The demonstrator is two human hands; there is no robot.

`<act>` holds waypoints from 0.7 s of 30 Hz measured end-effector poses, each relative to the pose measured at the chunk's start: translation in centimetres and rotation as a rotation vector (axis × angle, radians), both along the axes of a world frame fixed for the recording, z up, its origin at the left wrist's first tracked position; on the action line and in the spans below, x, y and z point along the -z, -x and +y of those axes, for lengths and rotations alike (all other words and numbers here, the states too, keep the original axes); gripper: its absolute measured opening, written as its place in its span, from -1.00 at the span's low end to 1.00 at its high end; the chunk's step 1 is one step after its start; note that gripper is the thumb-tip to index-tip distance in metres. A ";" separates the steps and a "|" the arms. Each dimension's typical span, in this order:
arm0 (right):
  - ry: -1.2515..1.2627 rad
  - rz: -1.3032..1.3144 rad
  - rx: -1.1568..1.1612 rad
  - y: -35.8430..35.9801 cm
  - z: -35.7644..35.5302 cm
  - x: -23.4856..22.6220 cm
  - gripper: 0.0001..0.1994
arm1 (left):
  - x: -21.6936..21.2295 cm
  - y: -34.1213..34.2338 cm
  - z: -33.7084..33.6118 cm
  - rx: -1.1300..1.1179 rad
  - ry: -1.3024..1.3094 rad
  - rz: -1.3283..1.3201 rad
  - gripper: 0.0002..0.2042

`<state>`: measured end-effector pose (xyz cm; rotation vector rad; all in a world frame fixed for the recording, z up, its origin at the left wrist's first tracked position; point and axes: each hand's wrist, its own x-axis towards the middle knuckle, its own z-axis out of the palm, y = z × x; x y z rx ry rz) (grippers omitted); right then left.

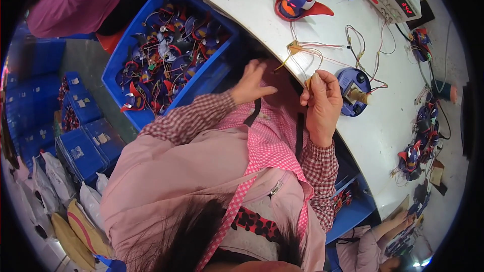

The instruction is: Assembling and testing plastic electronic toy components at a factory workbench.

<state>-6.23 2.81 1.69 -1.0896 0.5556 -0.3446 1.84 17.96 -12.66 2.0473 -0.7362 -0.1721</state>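
A bundle of thin red and yellow wires (302,50) loops upward from the pinch, ends spread on the white table.

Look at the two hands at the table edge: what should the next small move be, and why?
Probably bring the left hand across to the thin wires. The right hand pinches a small piece at the wire ends beside the round blue part, while the left hand hangs open and empty near the blue crate.

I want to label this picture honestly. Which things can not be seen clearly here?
- Right hand: the small tan part it pinches is mostly covered by the fingers; its kind is unclear.
- Left hand: the palm side is hidden, so whether it holds anything cannot be told.
- Blue bin: the parts inside are tangled, too small to separate.
- Table: cut off by the fisheye rim.
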 end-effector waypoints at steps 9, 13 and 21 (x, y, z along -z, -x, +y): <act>0.018 -0.007 0.018 -0.3 0.4 0.3 -0.85 | -1.4 -1.0 0.4 0.288 0.125 0.680 -0.71; 0.059 -0.010 0.011 0.3 0.1 0.7 -0.87 | -5.0 0.0 2.1 0.155 0.355 1.039 -0.79; 0.081 0.041 0.008 1.2 0.4 0.8 -0.85 | -10.4 -0.6 1.5 0.273 0.307 1.130 -0.80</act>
